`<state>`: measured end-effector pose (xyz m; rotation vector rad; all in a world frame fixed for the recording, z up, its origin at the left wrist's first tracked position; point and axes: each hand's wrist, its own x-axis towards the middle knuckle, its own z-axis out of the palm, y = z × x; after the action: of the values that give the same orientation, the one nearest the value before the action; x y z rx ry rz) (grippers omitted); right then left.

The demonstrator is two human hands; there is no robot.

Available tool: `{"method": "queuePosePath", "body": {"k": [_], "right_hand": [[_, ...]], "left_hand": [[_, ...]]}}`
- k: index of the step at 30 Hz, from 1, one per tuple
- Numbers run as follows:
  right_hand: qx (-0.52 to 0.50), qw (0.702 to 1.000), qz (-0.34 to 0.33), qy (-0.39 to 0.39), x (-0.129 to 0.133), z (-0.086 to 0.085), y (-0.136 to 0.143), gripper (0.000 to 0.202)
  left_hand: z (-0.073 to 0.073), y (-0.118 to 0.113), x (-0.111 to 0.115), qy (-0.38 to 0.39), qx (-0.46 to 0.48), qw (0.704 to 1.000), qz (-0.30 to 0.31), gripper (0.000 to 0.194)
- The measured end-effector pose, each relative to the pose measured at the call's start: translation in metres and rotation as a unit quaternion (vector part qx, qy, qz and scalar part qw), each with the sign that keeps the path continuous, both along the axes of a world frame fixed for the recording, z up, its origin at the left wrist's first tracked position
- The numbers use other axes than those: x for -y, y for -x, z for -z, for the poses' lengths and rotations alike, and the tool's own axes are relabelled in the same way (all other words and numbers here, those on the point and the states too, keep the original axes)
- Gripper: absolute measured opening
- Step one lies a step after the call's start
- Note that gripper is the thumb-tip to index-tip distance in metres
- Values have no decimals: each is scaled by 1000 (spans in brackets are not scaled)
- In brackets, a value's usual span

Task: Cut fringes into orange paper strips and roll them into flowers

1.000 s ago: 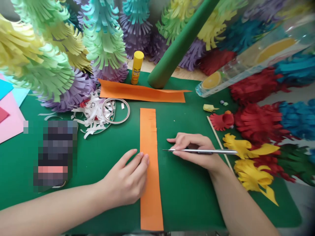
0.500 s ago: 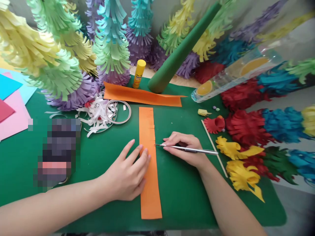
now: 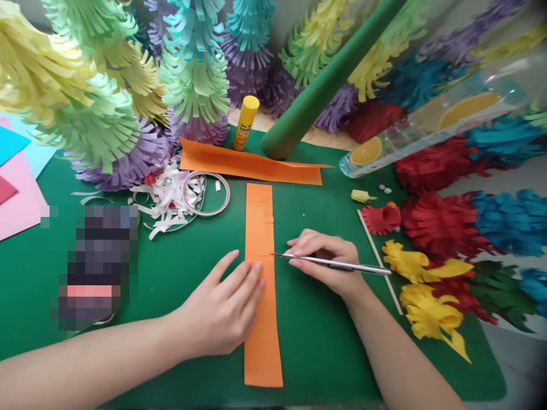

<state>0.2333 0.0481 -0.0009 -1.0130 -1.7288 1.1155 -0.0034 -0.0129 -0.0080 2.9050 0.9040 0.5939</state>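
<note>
The orange strip [image 3: 261, 285] lies lengthwise on the green mat [image 3: 325, 341]. The left hand [image 3: 222, 310] presses flat on the strip's left edge, fingers together. The right hand [image 3: 327, 265] grips a thin metal blade [image 3: 329, 262], tip at the strip's right edge. Slits mark only the upper part of that edge; the lower stretch looks uncut.

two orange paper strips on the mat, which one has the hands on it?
The near orange strip, running away from the person: left hand presses it, right hand puts the metal blade to its notched edge. The far orange strip lies crosswise, untouched.
</note>
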Motion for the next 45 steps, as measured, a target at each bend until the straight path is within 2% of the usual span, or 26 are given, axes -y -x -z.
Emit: {"method": "queuePosePath", "body": {"k": [6,14,24,35,45], "right_hand": [[68,995,-63,-26,1,2,4,12],[82,995,-65,1,0,0,4,4],[90,993,-77,-11,0,2,3,9],[133,981,-123,-63,-6,-5,4,10],[130,982,-131,-33,-7,-14,-9,8]], "left_hand": [[3,0,3,-26,9,1000,3,36],[2,0,2,-36,-9,999,6,41],[0,-1,3,-37,1,999,-4,39],[1,-3,1,-28,-2,1000,-4,40],[1,-5,3,-30,16,999,-8,42]]}}
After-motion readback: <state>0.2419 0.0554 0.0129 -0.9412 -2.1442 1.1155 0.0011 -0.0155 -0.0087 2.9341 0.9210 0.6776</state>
